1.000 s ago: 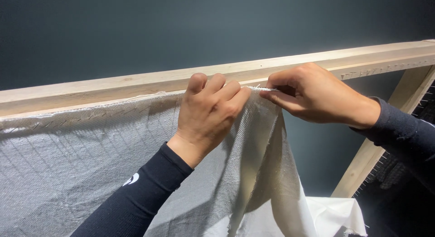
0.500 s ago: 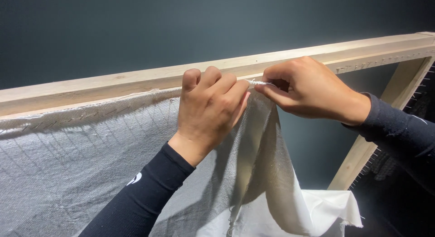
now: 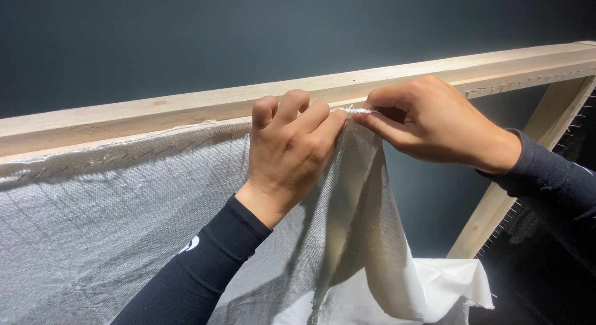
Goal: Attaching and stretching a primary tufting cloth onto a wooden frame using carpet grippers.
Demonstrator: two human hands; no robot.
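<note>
A white woven cloth (image 3: 105, 232) hangs from the top rail of a pale wooden frame (image 3: 155, 111), its upper edge caught on a row of small metal pins. My left hand (image 3: 288, 154) presses its curled fingers on the cloth's top edge against the rail. Right beside it, my right hand (image 3: 434, 123) pinches the frayed edge of the same cloth between thumb and fingers and holds it at the rail. To the right of my hands the cloth falls loose in folds (image 3: 385, 263).
A slanted wooden side post (image 3: 515, 182) with protruding pins runs down at the right. The bare stretch of rail (image 3: 534, 67) to the right shows a line of pins. A dark grey wall (image 3: 248, 33) stands behind the frame.
Both hands have stayed at the rail, gripping the cloth edge. The view has shifted slightly and the hanging fold has swung a little.
</note>
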